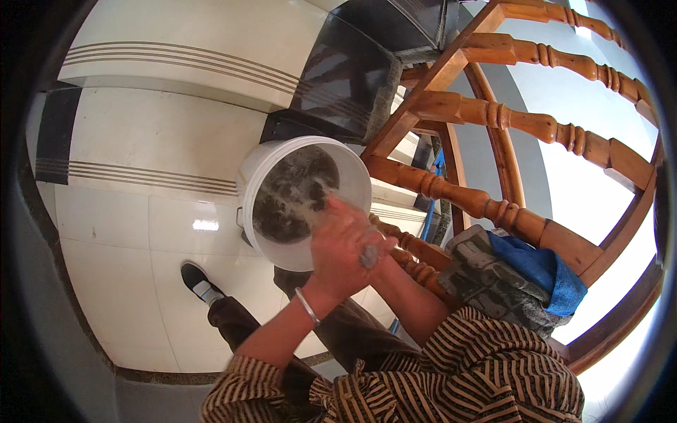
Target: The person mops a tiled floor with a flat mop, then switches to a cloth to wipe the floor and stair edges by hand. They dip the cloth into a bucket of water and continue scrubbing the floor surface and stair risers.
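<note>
My left hand [336, 254], with a silver bangle at its wrist, and my right hand [382, 248] are pressed together over the near right rim of a white plastic bucket [354, 185]. Both are closed around what looks like a wet grey cloth [368, 256]; only a bunched end shows between them. The rest of it is hidden by the fingers, and motion blurs the hands. Dark, cloudy water [285, 195] in the bucket is stirred up, with pale splashes below my fingers.
Tiled stair steps [169, 116] with dark edging rise beyond the bucket. A turned wooden balustrade [465, 198] runs along the right, with a grey patterned cloth [486, 269] and a blue cloth [563, 280] draped on it. My shoe [195, 277] stands on the tiled landing left of the bucket.
</note>
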